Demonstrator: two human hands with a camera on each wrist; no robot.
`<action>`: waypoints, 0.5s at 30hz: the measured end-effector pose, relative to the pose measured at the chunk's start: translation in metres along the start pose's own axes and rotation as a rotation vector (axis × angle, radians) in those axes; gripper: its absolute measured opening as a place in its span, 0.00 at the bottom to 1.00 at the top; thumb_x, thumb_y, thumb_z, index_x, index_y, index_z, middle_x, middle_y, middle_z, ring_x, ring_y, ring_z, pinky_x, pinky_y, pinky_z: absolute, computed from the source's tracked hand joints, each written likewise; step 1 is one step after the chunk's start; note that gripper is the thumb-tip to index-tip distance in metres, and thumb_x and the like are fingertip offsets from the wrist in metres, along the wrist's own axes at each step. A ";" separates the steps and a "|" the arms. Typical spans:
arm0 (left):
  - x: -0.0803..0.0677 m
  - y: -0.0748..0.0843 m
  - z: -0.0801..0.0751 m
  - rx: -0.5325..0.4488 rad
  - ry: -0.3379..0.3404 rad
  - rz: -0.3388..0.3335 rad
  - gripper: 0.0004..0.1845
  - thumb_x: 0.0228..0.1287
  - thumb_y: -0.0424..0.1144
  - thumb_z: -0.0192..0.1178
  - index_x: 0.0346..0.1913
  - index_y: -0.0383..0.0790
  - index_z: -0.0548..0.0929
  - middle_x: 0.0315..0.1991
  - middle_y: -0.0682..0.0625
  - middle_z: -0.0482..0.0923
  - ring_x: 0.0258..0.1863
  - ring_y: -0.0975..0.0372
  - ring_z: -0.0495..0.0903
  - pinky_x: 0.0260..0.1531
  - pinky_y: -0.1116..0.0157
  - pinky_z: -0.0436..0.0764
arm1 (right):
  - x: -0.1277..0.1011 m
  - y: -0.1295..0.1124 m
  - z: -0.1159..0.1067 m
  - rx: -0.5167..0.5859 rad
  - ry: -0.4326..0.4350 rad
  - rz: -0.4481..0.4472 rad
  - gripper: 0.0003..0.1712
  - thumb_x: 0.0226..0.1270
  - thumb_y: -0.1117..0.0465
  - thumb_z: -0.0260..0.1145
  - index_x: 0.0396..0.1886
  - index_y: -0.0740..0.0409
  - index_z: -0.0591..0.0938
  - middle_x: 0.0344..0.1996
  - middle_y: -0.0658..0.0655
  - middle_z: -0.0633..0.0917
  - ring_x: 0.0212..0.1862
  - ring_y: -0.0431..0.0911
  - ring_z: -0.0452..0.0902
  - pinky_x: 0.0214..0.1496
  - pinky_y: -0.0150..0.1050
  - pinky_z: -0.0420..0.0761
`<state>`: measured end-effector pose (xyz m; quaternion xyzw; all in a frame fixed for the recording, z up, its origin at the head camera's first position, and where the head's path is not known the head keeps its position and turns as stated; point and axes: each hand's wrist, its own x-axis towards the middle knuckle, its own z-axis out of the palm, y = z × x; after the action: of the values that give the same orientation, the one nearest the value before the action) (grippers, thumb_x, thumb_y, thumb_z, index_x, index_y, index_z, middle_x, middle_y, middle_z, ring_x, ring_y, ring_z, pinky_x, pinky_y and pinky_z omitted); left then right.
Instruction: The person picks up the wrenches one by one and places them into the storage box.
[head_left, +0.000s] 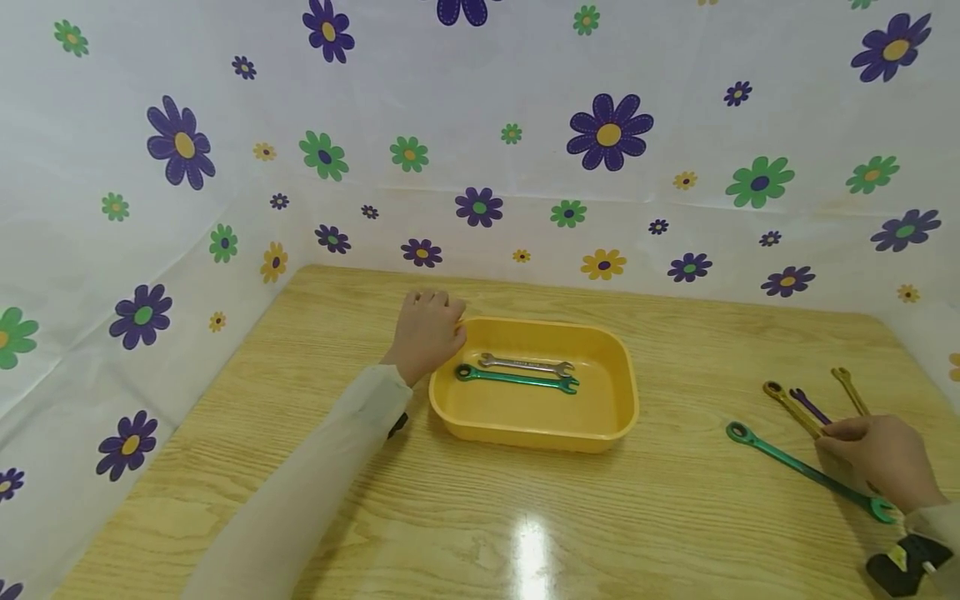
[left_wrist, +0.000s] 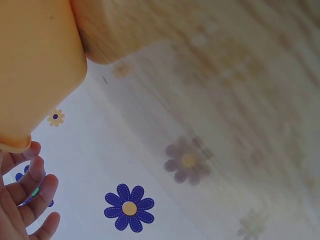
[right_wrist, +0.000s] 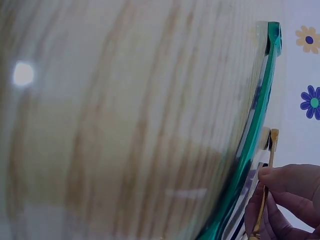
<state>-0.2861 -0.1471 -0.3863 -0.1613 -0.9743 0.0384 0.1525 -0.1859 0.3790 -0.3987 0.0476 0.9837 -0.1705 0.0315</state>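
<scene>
Taking the yellow tray [head_left: 525, 438] as clock centre, going near to far.

Between 3 and 4 o'clock: noting a long green wrench [head_left: 810, 469] flat on the table [head_left: 600, 517], with ring end toward 10. Just beyond: pinching a gold ring-ended wrench [head_left: 795, 409] between thumb and fingers of the right hand [head_left: 888, 462]; cannot tell whether lifted off the wood. Beside that, on the far side: finding a purple wrench [head_left: 812, 407], partly hidden, then, at 3 o'clock, a small gold wrench [head_left: 850, 389] with visible end toward 11.

At centre: counting two inside, a short green wrench [head_left: 517, 379] and, just behind, a silver wrench [head_left: 525, 364]. Judging part-way from this: two in, four out, one of those four in the fingers.

At 10 o'clock: seeing the left hand [head_left: 427, 329] at the tray rim. In the left wrist view, noting loosely curved fingers by the rim, with thumb hidden; cannot tell whether gripping or merely resting.

Farthest, past 12 o'clock: flowered cloth [head_left: 517, 75].
</scene>
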 end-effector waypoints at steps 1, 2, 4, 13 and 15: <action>0.000 0.000 0.000 -0.003 -0.002 -0.001 0.15 0.62 0.47 0.54 0.46 0.43 0.81 0.42 0.44 0.81 0.46 0.50 0.78 0.57 0.49 0.71 | 0.000 0.000 0.000 0.003 0.002 0.005 0.18 0.56 0.62 0.67 0.37 0.76 0.82 0.35 0.75 0.83 0.32 0.62 0.78 0.28 0.47 0.75; 0.000 0.000 0.000 -0.004 -0.002 0.000 0.15 0.62 0.47 0.54 0.46 0.43 0.81 0.42 0.44 0.81 0.46 0.50 0.78 0.57 0.49 0.71 | -0.001 0.000 0.001 0.004 0.007 0.010 0.18 0.57 0.62 0.67 0.37 0.76 0.81 0.35 0.75 0.83 0.32 0.62 0.78 0.28 0.46 0.75; 0.000 0.000 0.000 -0.005 -0.007 0.000 0.15 0.62 0.47 0.54 0.46 0.43 0.81 0.42 0.44 0.81 0.46 0.50 0.78 0.57 0.49 0.71 | 0.000 0.001 0.002 0.007 0.015 0.019 0.18 0.57 0.62 0.66 0.38 0.76 0.81 0.35 0.74 0.83 0.32 0.63 0.78 0.28 0.46 0.75; 0.000 0.000 -0.002 -0.005 -0.017 0.002 0.16 0.62 0.47 0.54 0.47 0.43 0.80 0.42 0.44 0.81 0.46 0.51 0.78 0.57 0.49 0.71 | 0.000 0.010 0.011 0.029 0.109 -0.004 0.18 0.60 0.59 0.66 0.38 0.74 0.82 0.34 0.73 0.84 0.33 0.64 0.78 0.31 0.51 0.75; 0.000 0.000 -0.002 -0.002 -0.015 0.003 0.15 0.62 0.47 0.54 0.47 0.43 0.80 0.42 0.44 0.81 0.46 0.51 0.79 0.57 0.49 0.71 | 0.001 0.012 0.012 0.041 0.117 0.000 0.19 0.60 0.57 0.66 0.38 0.73 0.83 0.33 0.72 0.84 0.30 0.61 0.78 0.30 0.50 0.75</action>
<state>-0.2851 -0.1471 -0.3847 -0.1629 -0.9752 0.0387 0.1448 -0.1850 0.3861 -0.4136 0.0583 0.9802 -0.1873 -0.0271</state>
